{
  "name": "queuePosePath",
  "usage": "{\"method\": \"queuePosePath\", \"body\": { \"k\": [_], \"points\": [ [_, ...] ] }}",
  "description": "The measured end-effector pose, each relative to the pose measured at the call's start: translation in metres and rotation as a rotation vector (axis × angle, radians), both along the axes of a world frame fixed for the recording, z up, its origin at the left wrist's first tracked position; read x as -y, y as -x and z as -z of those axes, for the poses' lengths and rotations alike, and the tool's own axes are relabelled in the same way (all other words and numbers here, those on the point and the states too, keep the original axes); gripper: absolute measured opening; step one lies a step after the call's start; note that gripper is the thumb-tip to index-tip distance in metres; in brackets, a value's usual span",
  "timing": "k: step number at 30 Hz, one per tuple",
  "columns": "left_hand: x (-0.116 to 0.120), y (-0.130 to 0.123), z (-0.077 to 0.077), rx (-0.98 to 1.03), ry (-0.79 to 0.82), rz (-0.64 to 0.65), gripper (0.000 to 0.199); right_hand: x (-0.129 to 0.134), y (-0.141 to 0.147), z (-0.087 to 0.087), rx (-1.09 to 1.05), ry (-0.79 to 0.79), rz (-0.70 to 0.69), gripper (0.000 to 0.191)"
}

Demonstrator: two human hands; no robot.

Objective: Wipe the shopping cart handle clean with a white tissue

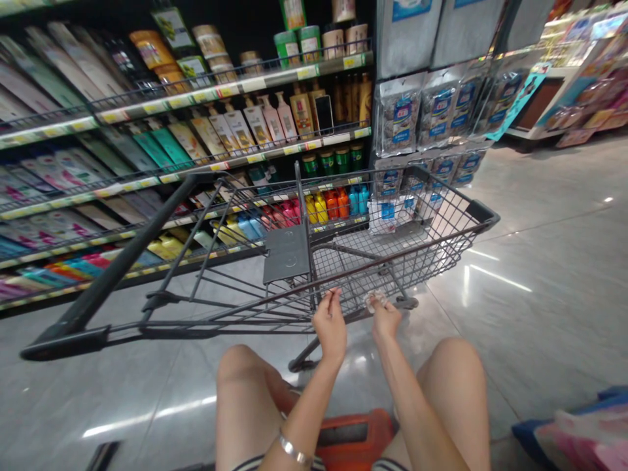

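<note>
1. Glossy grey floor (520,261) spreads beneath and around both grips.
2. Left grip (330,322): thumb and fingers pinched closed; whether they hold anything, I cannot tell.
3. Right grip (386,318): closed on a crumpled pale piece (373,301) at its fingertips.
4. Below the grips, between the knees, sits an orange object (356,428).
5. Just beyond the grips stands a wire shopping cart (289,252).
6. Farther out, shelves (235,160) hold bottles and jars; hanging packs (400,118) are right of them.
</note>
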State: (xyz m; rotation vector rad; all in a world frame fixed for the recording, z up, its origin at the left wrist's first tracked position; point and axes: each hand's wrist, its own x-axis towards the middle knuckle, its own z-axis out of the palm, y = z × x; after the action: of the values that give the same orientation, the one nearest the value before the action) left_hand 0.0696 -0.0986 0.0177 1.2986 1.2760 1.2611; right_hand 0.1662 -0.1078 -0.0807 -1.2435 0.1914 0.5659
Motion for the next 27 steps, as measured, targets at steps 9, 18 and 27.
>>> {"method": "queuePosePath", "body": {
  "k": [9, 18, 27],
  "points": [
    [-0.010, 0.006, 0.009, -0.066, -0.057, 0.073, 0.026, -0.001, 0.015, -0.057, -0.084, -0.206, 0.017, 0.031],
    [-0.011, 0.007, 0.001, -0.002, 0.027, 0.098, 0.025, 0.015, 0.008, -0.080, -0.064, -0.315, -0.090, 0.028],
    [-0.006, 0.006, -0.006, 0.044, 0.076, 0.080, 0.022, 0.000, -0.016, 0.017, -0.070, 0.000, 0.082, 0.027]
  ]
}}
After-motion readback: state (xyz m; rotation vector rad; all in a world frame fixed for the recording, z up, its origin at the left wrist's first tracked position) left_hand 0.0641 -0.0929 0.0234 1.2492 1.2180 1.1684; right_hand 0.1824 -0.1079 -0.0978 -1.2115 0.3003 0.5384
